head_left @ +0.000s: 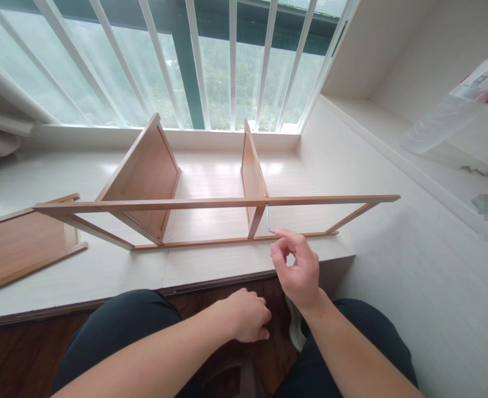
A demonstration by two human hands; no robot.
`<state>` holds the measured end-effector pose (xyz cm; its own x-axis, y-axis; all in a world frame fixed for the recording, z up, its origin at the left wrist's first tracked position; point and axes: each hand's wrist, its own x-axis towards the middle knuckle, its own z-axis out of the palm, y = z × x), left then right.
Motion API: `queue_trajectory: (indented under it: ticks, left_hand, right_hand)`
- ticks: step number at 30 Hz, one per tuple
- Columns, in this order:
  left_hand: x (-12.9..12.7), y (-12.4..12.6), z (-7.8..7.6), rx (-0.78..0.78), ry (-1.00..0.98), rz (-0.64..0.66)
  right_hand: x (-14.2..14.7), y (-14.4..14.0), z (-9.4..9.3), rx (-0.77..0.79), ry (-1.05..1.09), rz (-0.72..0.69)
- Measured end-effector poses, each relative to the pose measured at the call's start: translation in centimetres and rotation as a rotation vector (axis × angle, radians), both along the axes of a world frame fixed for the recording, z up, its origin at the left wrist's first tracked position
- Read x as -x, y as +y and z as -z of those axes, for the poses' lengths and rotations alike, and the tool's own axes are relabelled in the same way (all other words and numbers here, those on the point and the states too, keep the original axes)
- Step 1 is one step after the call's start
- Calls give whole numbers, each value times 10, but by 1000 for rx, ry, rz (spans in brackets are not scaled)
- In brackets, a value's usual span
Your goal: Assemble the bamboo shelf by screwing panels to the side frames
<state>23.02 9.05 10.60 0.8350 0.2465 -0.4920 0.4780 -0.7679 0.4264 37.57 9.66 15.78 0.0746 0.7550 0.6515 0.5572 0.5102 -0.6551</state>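
- A half-built wooden shelf frame [211, 207] is seen lying on the window ledge [211, 265], just below the barred window.
- Two upright panels are already set into the frame: one [144, 177] left of centre, one [253, 177] right of it.
- A loose board [20, 243] lies on the ledge left of the frame, not yet fitted.
- An Allen key [268, 220] is pinched in the right hand [296, 271], its grip closed on it, at the joint beneath the right panel; tightening is judged unfinished.
- The left hand [246, 315] is loosely curled near the frame's front; whether anything is held cannot be told.
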Motion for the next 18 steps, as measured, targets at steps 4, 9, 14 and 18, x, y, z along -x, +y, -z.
queue_trajectory:
  ticks: [4, 9, 14, 18]
  left_hand:
    - [-1, 0, -1, 15, 6, 3]
    - [-1, 3, -2, 13, -11, -11]
    - [0, 10, -3, 3, -35, -49]
    - [0, 11, -1, 5, -31, -57]
  right_hand:
    - [0, 0, -1, 0, -10, 7]
    - [0, 0, -1, 3, 1, 1]
    - [0, 0, -1, 13, -2, -3]
    - [0, -1, -3, 16, 2, -7]
